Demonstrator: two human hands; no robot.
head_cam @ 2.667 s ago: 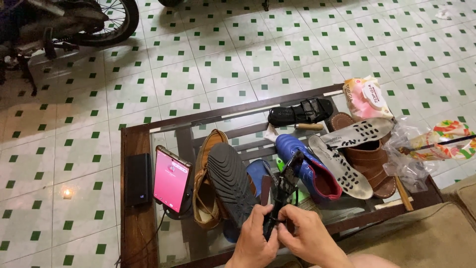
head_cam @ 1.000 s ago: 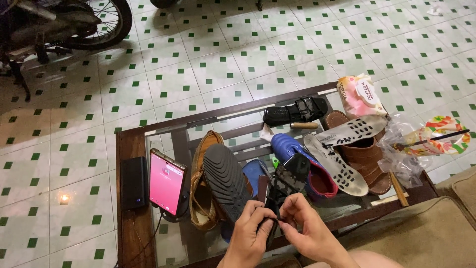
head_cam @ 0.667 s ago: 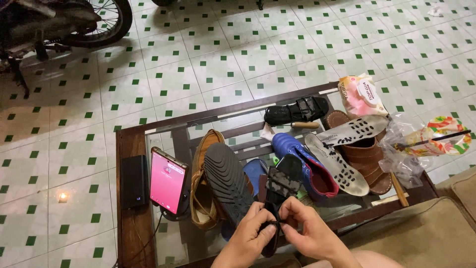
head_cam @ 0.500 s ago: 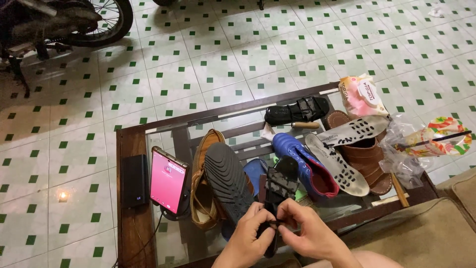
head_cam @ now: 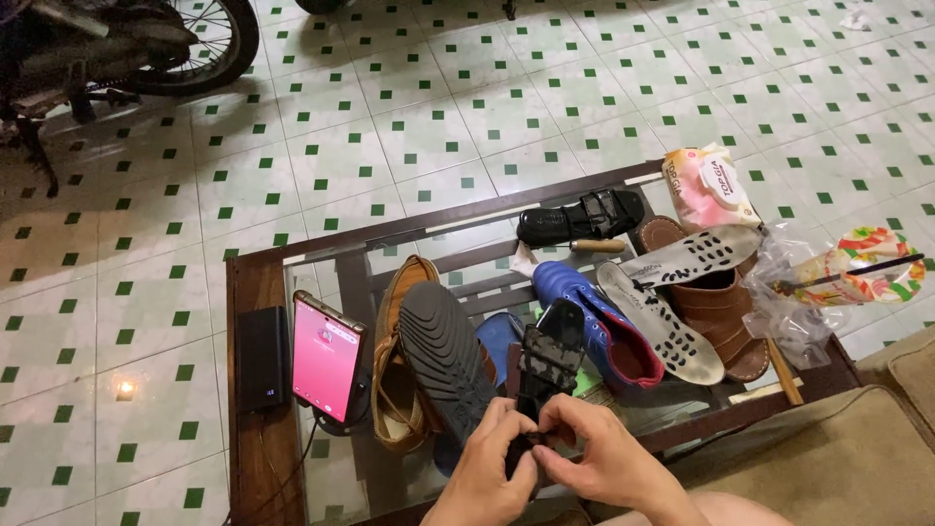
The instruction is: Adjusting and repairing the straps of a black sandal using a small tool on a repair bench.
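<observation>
Both of my hands hold a black sandal (head_cam: 547, 367) upright over the near edge of a glass-topped table (head_cam: 255, 282). My left hand (head_cam: 487, 474) grips its lower end from the left. My right hand (head_cam: 596, 458) pinches the same end from the right, fingertips meeting the left hand's. Just left of the sandal lies a dark shoe sole (head_cam: 445, 354) on a tan shoe (head_cam: 392, 380). To its right sits a blue shoe (head_cam: 596, 321).
On the table: a phone with a pink screen (head_cam: 326, 356), a black power bank (head_cam: 261, 356), another black sandal (head_cam: 582, 216), grey insoles (head_cam: 660, 321), brown sandals (head_cam: 719, 312), plastic bags (head_cam: 804, 292). A motorbike (head_cam: 117, 44) stands far left on the tiled floor. Sofa cushion (head_cam: 857, 448) at right.
The sandal has tipped a little in my hands and my fingers have shifted along its lower end. The view has drifted slightly; the things on the table have not moved.
</observation>
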